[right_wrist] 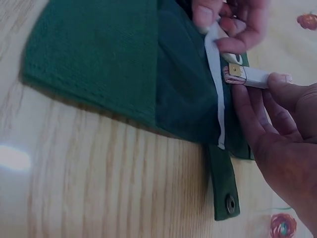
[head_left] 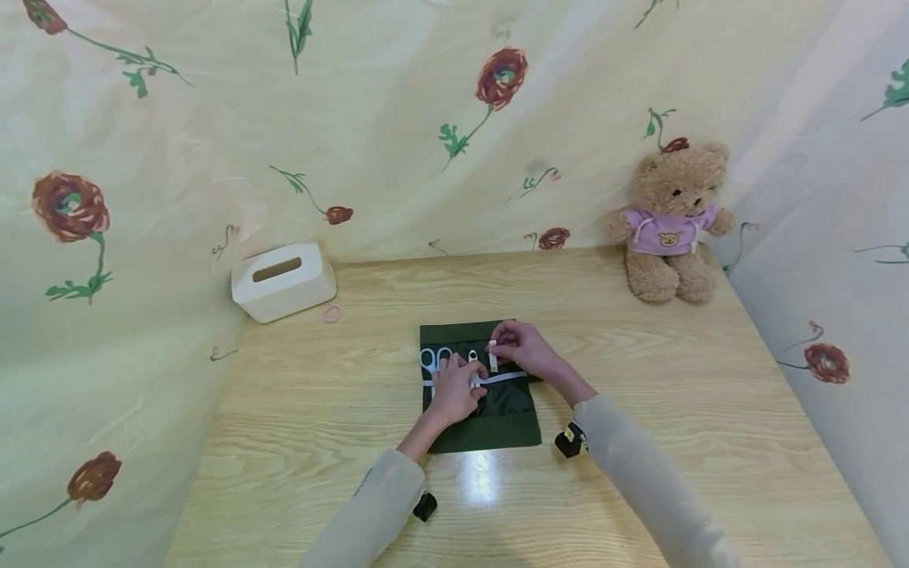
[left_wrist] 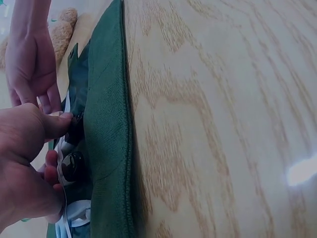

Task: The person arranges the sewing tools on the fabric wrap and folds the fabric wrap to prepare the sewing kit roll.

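Observation:
A dark green fabric pouch (head_left: 490, 432) lies unfolded on the table with a white elastic band (right_wrist: 216, 89) across its inside. My left hand (head_left: 456, 390) is over the pouch's middle, pinching the band between thumb and fingers. Light-blue-handled scissors (head_left: 428, 360) sit under the band at the left. Beside my left fingers is a tool with a white looped end (head_left: 473, 356); black round parts (left_wrist: 74, 166) show below the band. My right hand (head_left: 524, 347) grips a folded white tape measure (right_wrist: 255, 77), metal end toward the band, over the pouch's right part.
A strap with a snap (right_wrist: 229, 203) sticks out from the pouch's right side. At the back left stand a white tissue box (head_left: 284, 284) and a pink ring (head_left: 332, 313). A teddy bear (head_left: 667, 229) sits at the back right, against the flowered wall covering.

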`<act>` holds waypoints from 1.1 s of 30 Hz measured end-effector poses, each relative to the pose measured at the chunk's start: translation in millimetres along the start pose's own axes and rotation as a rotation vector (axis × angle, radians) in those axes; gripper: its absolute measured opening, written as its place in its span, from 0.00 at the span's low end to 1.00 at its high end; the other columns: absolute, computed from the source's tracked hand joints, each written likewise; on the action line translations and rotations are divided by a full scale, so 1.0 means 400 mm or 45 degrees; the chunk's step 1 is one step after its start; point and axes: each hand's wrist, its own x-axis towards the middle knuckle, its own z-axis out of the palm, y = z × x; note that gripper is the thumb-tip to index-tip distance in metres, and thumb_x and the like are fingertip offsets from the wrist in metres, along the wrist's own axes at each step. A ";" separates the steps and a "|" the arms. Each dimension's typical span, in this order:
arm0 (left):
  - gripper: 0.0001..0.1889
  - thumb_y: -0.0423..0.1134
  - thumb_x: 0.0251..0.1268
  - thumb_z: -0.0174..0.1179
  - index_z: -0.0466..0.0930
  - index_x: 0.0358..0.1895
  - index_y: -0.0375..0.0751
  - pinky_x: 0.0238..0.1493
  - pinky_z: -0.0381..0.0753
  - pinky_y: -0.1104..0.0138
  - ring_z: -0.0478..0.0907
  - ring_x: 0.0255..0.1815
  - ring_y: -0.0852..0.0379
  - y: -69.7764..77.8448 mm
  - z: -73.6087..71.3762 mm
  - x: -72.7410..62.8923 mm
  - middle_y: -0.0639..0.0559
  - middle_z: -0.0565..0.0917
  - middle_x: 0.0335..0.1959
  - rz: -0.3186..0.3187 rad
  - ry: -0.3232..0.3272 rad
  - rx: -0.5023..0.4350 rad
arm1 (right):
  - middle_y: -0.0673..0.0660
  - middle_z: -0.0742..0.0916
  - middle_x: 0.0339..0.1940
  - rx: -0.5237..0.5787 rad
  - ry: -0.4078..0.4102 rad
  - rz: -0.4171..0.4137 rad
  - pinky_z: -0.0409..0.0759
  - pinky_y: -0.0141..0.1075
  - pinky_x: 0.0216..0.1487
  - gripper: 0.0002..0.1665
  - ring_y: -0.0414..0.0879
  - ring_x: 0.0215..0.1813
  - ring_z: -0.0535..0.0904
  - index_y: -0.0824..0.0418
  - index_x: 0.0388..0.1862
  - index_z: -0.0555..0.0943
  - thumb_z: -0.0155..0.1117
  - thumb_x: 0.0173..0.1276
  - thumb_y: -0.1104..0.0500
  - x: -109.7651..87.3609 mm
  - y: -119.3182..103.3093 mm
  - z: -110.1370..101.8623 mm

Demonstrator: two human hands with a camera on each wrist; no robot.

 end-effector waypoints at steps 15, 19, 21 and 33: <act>0.08 0.36 0.62 0.70 0.82 0.42 0.49 0.43 0.60 0.55 0.62 0.45 0.47 0.006 -0.004 0.000 0.49 0.67 0.41 -0.005 -0.007 -0.021 | 0.60 0.86 0.35 -0.212 0.037 -0.092 0.82 0.44 0.39 0.05 0.53 0.37 0.84 0.67 0.41 0.78 0.65 0.68 0.71 0.004 0.013 0.026; 0.09 0.36 0.62 0.70 0.82 0.42 0.49 0.44 0.60 0.55 0.62 0.45 0.47 0.006 -0.004 -0.001 0.49 0.67 0.41 -0.005 -0.008 -0.030 | 0.57 0.86 0.34 -0.269 0.064 -0.126 0.80 0.39 0.38 0.05 0.49 0.36 0.84 0.65 0.39 0.79 0.66 0.68 0.71 0.004 0.014 0.031; 0.09 0.36 0.62 0.70 0.82 0.42 0.49 0.43 0.60 0.55 0.62 0.45 0.47 0.005 -0.003 -0.001 0.49 0.67 0.42 -0.006 -0.009 -0.037 | 0.57 0.86 0.34 -0.291 0.083 -0.148 0.80 0.38 0.38 0.05 0.49 0.36 0.84 0.65 0.39 0.79 0.66 0.68 0.71 0.003 0.016 0.034; 0.09 0.35 0.61 0.70 0.82 0.41 0.50 0.43 0.58 0.55 0.62 0.45 0.47 0.001 0.001 0.001 0.50 0.66 0.41 0.003 0.003 -0.052 | 0.56 0.85 0.34 -0.315 0.059 -0.168 0.79 0.38 0.38 0.05 0.47 0.36 0.83 0.64 0.39 0.79 0.66 0.68 0.71 -0.005 0.015 0.034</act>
